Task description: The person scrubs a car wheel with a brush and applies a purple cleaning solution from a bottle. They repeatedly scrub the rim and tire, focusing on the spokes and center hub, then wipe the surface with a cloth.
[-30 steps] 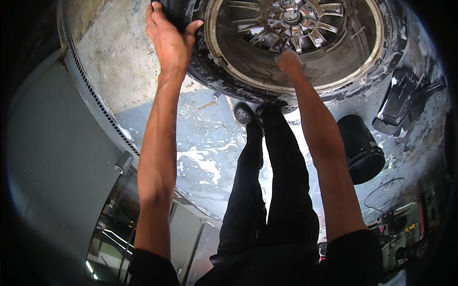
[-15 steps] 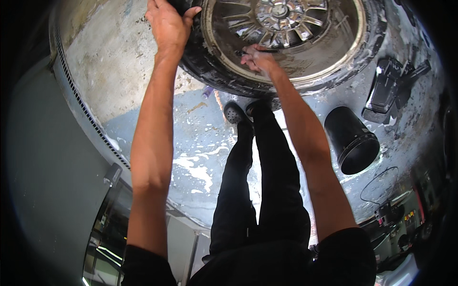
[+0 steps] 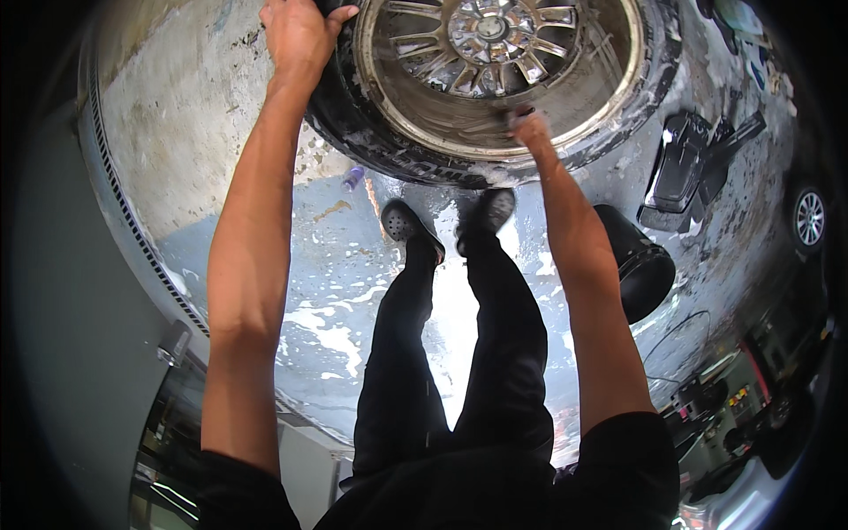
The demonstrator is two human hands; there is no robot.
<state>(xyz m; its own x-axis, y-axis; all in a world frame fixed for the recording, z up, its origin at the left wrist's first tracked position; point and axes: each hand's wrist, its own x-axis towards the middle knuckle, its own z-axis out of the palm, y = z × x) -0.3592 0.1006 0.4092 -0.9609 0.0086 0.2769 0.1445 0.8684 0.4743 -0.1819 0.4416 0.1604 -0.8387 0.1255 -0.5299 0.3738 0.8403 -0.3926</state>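
Note:
A car wheel stands in front of me on wet concrete, its black tyre (image 3: 353, 132) soapy and its silver multi-spoke rim (image 3: 495, 35) facing me. My left hand (image 3: 296, 31) grips the tyre's upper left edge, fingers curled over the tread. My right hand (image 3: 528, 128) presses on the lower inside lip of the rim; something small and dark shows at its fingertips, but I cannot tell what it is. My black shoes (image 3: 406, 225) stand just below the tyre.
A black bucket (image 3: 640, 265) stands on the floor to my right. A black car mat (image 3: 685, 168) lies beyond it, and a parked car's wheel (image 3: 808, 216) shows at far right. A drain grate (image 3: 132, 230) curves along the left. A small bottle (image 3: 352, 179) lies by the tyre.
My right hand has slid from the left of the rim's lower lip to the right along it. My left hand has kept its grip on the tyre. The view has shifted closer.

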